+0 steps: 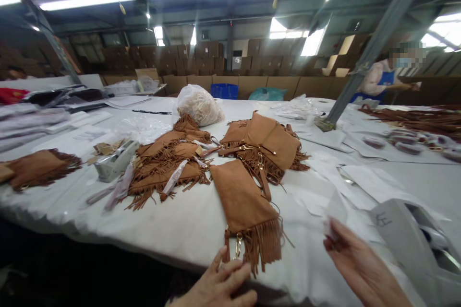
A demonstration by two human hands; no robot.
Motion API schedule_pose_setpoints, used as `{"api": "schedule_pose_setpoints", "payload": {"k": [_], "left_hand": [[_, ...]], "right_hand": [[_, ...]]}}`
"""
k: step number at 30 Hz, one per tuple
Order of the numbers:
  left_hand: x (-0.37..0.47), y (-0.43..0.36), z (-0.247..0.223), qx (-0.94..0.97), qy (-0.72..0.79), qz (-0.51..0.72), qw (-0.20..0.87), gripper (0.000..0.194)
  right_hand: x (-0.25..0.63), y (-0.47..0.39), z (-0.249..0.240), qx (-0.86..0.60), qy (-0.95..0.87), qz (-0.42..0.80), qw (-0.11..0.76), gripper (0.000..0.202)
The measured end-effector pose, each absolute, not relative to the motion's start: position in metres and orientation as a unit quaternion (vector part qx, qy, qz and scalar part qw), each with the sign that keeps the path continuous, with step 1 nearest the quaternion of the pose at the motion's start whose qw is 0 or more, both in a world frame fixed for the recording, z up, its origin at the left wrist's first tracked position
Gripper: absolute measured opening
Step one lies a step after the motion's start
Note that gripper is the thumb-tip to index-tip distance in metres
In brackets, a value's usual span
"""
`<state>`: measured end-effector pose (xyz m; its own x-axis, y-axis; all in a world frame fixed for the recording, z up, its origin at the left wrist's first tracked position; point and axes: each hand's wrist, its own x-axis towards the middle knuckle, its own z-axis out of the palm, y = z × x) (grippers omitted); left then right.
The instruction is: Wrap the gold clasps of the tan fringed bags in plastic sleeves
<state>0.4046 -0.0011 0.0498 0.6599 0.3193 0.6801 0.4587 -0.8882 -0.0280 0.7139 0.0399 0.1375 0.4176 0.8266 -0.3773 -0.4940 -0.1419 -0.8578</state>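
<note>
A brown fringed pouch [239,196] lies flat on the table in front of me, its fringe toward the near edge. At its lower left corner, my left hand [223,280] has its fingers curled over the brown wrist strap [226,240] beside a gold clasp [238,244]; the strap's end is hidden under the fingers. To the right, my right hand [355,254] is raised over the table, thumb and fingers pinching a thin whitish sheet [336,206]. That sheet is blurred, so I cannot tell paper from plastic. Further back lie more fringed pouches [270,139] in a stack.
Fringed pouches with wrapped straps [165,163] are heaped left of centre, near a grey tape dispenser [117,160]. Another dispenser [418,235] stands at right. Behind sit a stuffed plastic bag [200,105] and a slanted metal post [378,43]. A co-worker [382,79] stands beyond it.
</note>
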Motion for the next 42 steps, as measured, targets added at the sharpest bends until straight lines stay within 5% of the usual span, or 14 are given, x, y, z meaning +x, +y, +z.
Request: {"api": "schedule_pose_setpoints", "payload": {"k": [4, 9, 15, 21, 42], "left_hand": [[0.412, 0.009, 0.028, -0.917, -0.174, -0.345, 0.095, 0.003], [0.415, 0.02, 0.055, -0.959, -0.125, -0.254, -0.015, 0.012], [0.433, 0.033, 0.082, -0.862, -0.264, -0.295, -0.317, 0.032], [0.449, 0.043, 0.101, -0.717, -0.371, -0.336, -0.485, 0.025], [0.449, 0.042, 0.097, -0.735, -0.394, -0.321, -0.448, 0.026]], "right_hand": [[0.69, 0.024, 0.092, -0.564, -0.074, 0.621, 0.538, 0.017], [0.672, 0.005, 0.078, -0.542, -0.108, 0.649, 0.523, 0.022], [0.66, 0.012, 0.098, -0.503, -0.044, 0.676, 0.537, 0.022], [0.644, 0.023, 0.104, -0.444, 0.015, 0.694, 0.567, 0.028], [0.639, 0.029, 0.123, -0.492, -0.114, 0.617, 0.604, 0.031]]}}
